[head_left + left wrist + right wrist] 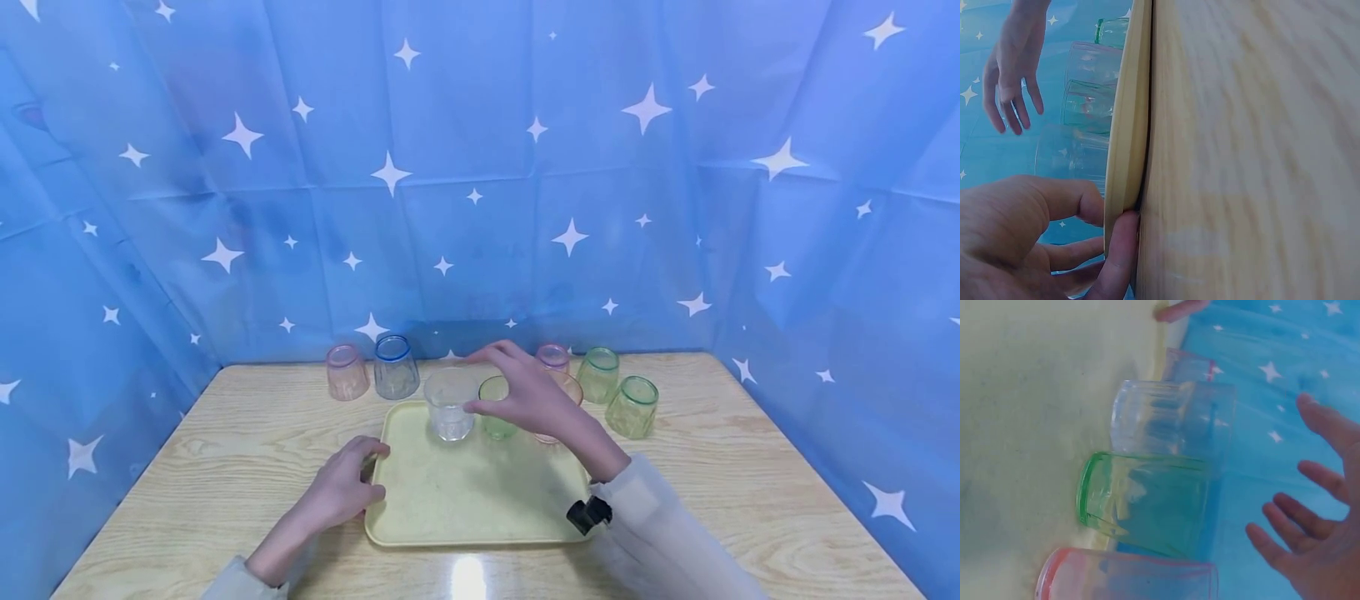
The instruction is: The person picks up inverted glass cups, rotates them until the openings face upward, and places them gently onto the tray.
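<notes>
My left hand (341,487) holds the left rim of a pale yellow tray (465,508), pinching it between thumb and fingers in the left wrist view. Along the tray's far side stand a clear glass (451,423), a green-tinted glass (1147,497) and a pink glass with a reddish base (1135,575). Over these glasses is my right hand (525,396), its fingers spread and holding nothing. From the head view it hides parts of the green and pink glasses; the right wrist view shows it apart from them.
Behind the tray, a pink glass (347,375) and a blue-rimmed glass (396,371) stand upside down at the left. To the right are another pink glass (553,358) and two green glasses (632,410). A starred blue curtain (480,225) borders the wooden table (750,500).
</notes>
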Motion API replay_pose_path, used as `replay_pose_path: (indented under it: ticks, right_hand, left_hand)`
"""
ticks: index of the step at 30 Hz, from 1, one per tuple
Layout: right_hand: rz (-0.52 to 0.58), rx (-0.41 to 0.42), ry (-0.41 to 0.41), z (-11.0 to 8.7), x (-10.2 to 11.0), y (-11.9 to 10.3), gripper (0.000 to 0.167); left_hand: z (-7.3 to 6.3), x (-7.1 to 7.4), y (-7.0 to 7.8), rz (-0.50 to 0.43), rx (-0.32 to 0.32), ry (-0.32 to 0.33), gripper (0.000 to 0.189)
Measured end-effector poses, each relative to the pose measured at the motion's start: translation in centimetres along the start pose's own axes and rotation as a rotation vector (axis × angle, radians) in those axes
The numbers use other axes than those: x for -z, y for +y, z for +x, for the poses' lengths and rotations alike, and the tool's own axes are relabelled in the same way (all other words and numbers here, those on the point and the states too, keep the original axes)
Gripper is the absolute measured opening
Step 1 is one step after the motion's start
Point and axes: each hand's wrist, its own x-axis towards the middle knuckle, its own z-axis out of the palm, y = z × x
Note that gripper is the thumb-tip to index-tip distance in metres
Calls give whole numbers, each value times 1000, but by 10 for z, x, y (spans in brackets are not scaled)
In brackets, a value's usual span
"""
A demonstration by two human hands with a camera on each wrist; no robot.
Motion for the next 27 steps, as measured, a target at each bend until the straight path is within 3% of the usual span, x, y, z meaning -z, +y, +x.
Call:
replay_pose_path:
  ticks: [11,20,27]
  right_hand:
    - [-9,6,115,-19,20,10,57]
    - [120,-3,198,-37,38,29,50]
    - [141,27,302,-49,47,48,45]
  left_hand:
    - [1,0,-2,-14,8,3,59]
    - [2,0,0,-8,14,6,59]
    - [3,1,0,-7,9,2,58]
